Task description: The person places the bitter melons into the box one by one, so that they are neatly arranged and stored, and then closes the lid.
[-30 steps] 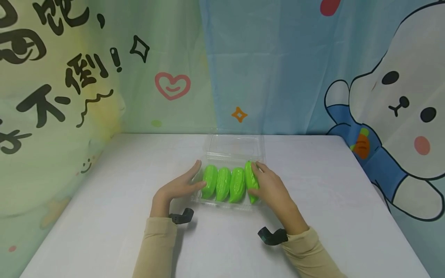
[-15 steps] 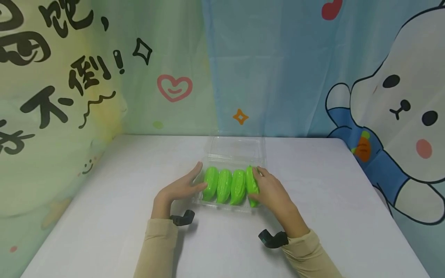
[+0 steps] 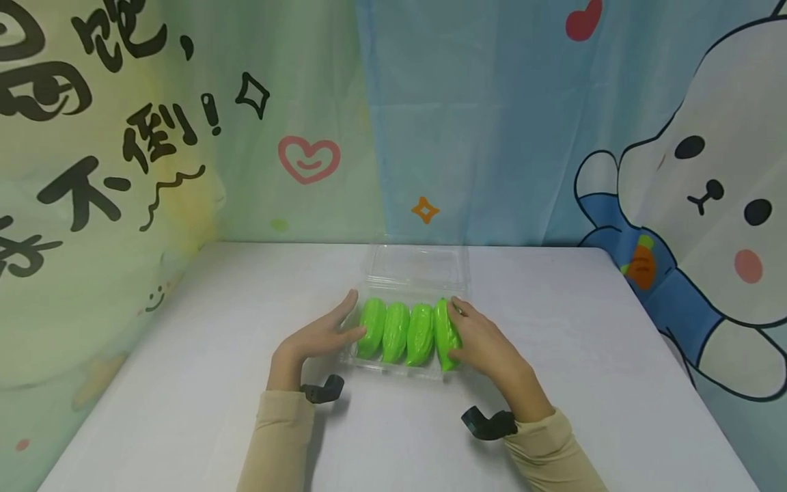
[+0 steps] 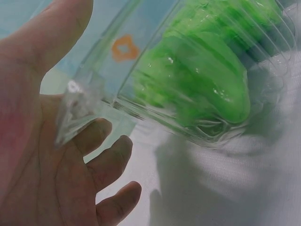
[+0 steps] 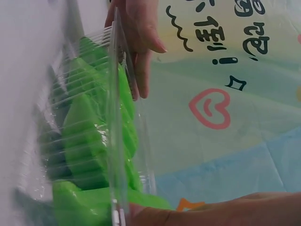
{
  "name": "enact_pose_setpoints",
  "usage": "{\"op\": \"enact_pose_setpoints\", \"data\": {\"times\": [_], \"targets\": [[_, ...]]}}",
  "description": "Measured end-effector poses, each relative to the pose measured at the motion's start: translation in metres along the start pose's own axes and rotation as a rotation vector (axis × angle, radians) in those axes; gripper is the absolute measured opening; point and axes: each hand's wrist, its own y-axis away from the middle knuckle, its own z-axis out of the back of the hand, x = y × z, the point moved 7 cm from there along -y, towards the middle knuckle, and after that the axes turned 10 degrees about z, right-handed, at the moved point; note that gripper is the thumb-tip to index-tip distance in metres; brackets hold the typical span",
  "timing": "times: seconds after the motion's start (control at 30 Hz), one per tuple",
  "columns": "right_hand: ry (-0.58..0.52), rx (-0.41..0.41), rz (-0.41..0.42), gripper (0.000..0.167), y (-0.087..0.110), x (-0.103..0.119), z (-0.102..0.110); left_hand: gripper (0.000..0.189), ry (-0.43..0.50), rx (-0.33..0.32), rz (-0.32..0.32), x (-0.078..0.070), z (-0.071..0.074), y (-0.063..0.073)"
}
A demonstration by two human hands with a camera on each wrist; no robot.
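Observation:
A clear plastic box (image 3: 393, 370) on the table holds several glossy, bright green, elongated toy vegetables (image 3: 395, 331) side by side. Its transparent lid (image 3: 421, 265) lies folded back toward the rear. My right hand (image 3: 492, 350) pinches the rightmost green toy vegetable (image 3: 444, 333), thumb near its lower end and fingers along its upper right side. At the box's left end is my left hand (image 3: 316, 337), thumb and fingers spread around that wall. The left wrist view shows the box corner (image 4: 115, 101) between the thumb and the loosely bent fingers (image 4: 113, 162).
The table (image 3: 215, 328) has a white cover. Behind it hangs a printed curtain (image 3: 430, 123) with lettering, a heart and a white cartoon animal (image 3: 707, 178). Each wrist wears a dark camera mount, such as the right one (image 3: 488, 424).
The right hand has shifted slightly rightward, and the rightmost green toy vegetable with it. The left hand holds its place at the box's left end. The head view has tilted slightly.

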Motion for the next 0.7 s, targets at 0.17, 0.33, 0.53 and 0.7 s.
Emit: {"op": "enact_pose_setpoints", "data": {"times": [0.17,0.33,0.53,0.7], "targets": [[0.005,-0.018,-0.007,0.088,-0.0012,-0.0008,-0.0003,0.09,-0.009,-0.003,-0.007,-0.0004,0.0003,0.0005],[0.017,-0.024,-0.012,0.09,-0.0029,-0.0034,-0.0001,0.091,-0.012,-0.004,-0.007,-0.0006,0.0006,0.0003],[0.053,-0.033,0.009,0.089,-0.0032,-0.003,-0.0007,0.093,-0.018,-0.011,-0.013,-0.0019,0.0,0.0003],[0.069,-0.026,0.01,0.086,-0.0036,-0.0037,-0.0022,0.094,-0.014,-0.019,-0.022,-0.0017,-0.0006,0.0003]]}}
